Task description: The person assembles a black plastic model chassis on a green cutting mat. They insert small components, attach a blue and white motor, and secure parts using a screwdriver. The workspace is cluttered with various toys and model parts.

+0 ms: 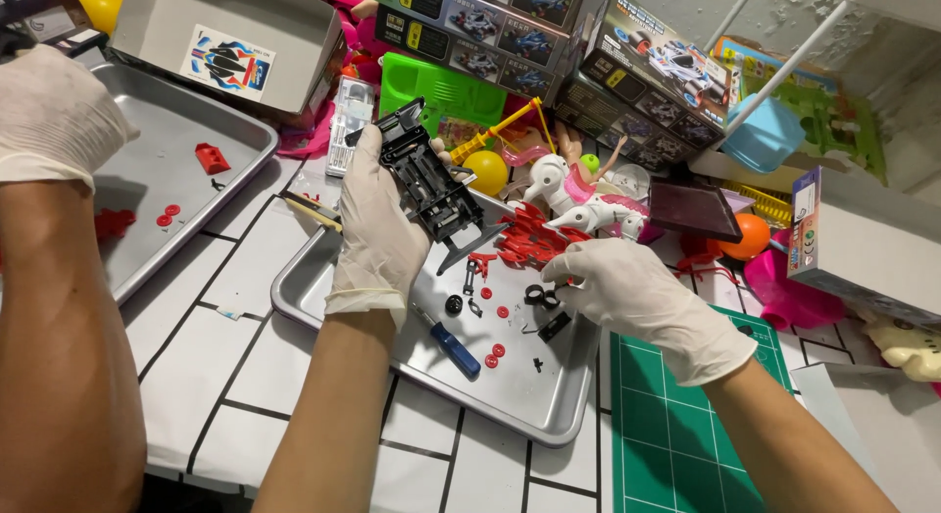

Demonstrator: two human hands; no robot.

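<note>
The gloved left hand [377, 229] clamps the black plastic toy car chassis [426, 180] above the shallow steel tray [549, 415], catching loose parts; the gloved right hand [637, 297] pinches a small black ring [536, 295].

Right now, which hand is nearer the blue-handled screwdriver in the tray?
Left. The left hand, holding the black chassis, has its wrist just above the blue-handled screwdriver, nearly over its shaft. The right hand is farther to the right, fingertips at small black parts.
</note>
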